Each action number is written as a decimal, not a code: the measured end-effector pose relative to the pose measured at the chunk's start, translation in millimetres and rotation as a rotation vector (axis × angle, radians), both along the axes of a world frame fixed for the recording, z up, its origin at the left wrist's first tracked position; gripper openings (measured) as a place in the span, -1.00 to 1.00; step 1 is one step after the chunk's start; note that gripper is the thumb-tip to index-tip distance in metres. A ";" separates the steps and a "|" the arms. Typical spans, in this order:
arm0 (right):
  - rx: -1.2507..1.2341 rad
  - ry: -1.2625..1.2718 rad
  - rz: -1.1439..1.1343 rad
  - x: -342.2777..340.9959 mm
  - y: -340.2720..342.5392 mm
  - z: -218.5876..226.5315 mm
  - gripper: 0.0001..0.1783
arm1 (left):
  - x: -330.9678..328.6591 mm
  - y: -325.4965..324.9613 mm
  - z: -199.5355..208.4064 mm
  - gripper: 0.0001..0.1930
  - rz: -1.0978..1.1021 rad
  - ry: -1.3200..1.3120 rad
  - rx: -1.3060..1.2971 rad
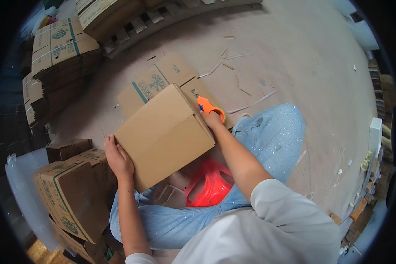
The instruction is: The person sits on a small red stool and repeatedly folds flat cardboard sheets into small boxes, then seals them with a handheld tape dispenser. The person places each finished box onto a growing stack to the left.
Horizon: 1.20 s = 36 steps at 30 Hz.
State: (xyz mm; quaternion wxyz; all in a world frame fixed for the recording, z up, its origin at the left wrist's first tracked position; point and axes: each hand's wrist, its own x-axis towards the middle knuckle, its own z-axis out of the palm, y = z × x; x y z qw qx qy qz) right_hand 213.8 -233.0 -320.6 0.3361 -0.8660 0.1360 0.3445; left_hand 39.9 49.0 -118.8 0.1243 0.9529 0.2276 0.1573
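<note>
A plain brown cardboard box (163,136) sits tilted in front of my lap, its broad side facing up. My left hand (119,158) grips its left edge, the thumb and fingers pressed against the cardboard. At the box's right side my right hand (212,120) is closed round an orange tape dispenser (212,108) with a bit of blue on it. Part of that grip is hidden behind the hand. Under the far side of the box lies a flattened printed carton (171,70) with green marks, flat on the floor.
A red plastic stool (209,187) shows between my legs. Printed cartons (72,189) stand close on my left, beside clear plastic wrap (28,193). Bundled flat cartons (61,48) are stacked at the far left, near a pallet (149,22). White strap scraps (253,103) lie on the floor.
</note>
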 end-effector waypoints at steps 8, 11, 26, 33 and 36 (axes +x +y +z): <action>-0.112 -0.192 -0.031 11.8 -14.4 -12.3 -0.57 | 16.2 -9.0 2.2 -0.63 -0.034 -0.060 -0.007; 0.112 -0.333 -0.009 33.0 -20.8 48.7 -0.67 | 14.2 -8.5 2.4 -0.63 -0.011 -0.070 0.001; 0.435 -0.681 0.952 20.4 71.6 281.9 -0.70 | 18.0 -14.7 1.0 -0.65 0.014 -0.133 0.105; 0.379 -0.644 0.996 19.8 75.8 288.9 -0.67 | 15.2 -68.4 37.7 -0.74 0.212 -0.396 -1.110; 0.319 -0.641 1.028 15.5 78.5 295.1 -0.67 | 17.0 -61.7 58.6 -0.76 0.284 -0.376 -2.080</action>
